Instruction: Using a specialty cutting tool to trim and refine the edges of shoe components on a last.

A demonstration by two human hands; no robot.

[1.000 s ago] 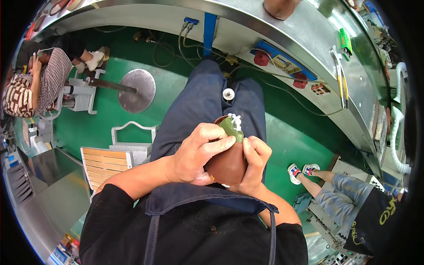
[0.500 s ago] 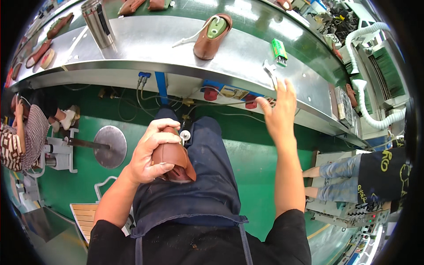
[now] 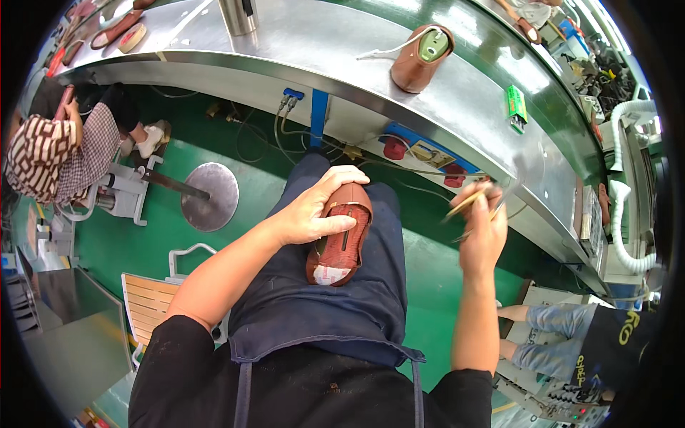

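Observation:
A brown shoe on its last [image 3: 338,246] rests over my lap with its unfinished underside turned up. My left hand [image 3: 312,212] is closed around it, thumb pressed on the underside and fingers over the far end. My right hand [image 3: 486,227], off to the right by the bench edge, is closed on a thin tan-and-metal tool [image 3: 464,204], too smeared by motion to name exactly. On the metal bench [image 3: 321,53] stands another brown shoe [image 3: 414,70] with a green last inside and a pale lace trailing left. A small green box [image 3: 516,107] lies right of it.
A steel flask [image 3: 238,18] and a tape roll [image 3: 131,38] are on the bench. Sockets and cables [image 3: 428,153] run below its edge. A round metal stool seat [image 3: 210,197] and a slatted chair [image 3: 148,307] are at left. Co-workers [image 3: 64,153] are on both sides.
My right hand has closed on the thin tool and come back from the bench, where a metal tool lay before. My left hand has turned the shoe so its underside shows. The view has shifted left.

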